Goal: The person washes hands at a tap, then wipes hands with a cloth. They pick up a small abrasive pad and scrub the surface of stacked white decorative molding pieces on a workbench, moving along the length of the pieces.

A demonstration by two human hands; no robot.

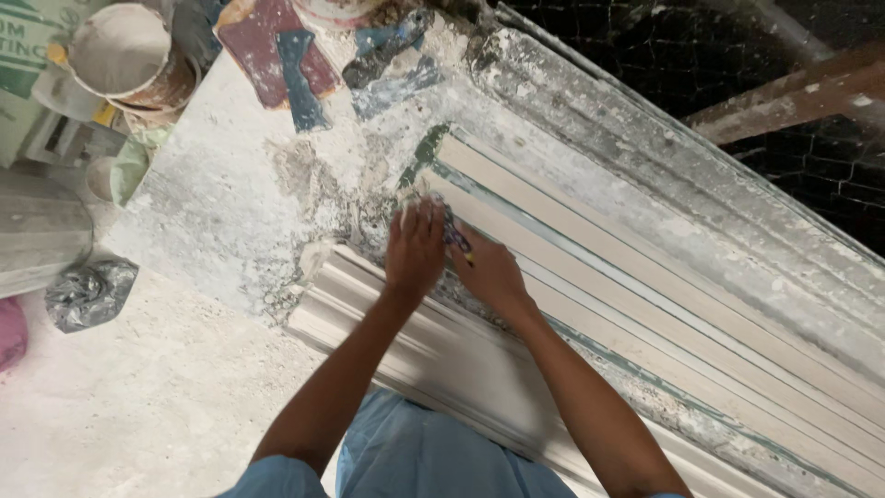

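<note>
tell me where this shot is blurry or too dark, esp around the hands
Head view: the left hand and right hand are smeared by motion blur, so the small tool between them is hard to make out; the plaster moulding is evenly and softly lit with no glare; the wire mesh at top right sinks into deep shadow; the bucket at top left looks slightly soft.

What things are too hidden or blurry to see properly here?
- Head view: the small tool in the right hand is mostly covered by both hands; its kind is unclear.
- The left hand fingertips are blurred, hiding the moulding corner beneath.
- The plaster bucket is cut off by the top edge.
- The grey crumpled bag hides its contents.
</note>
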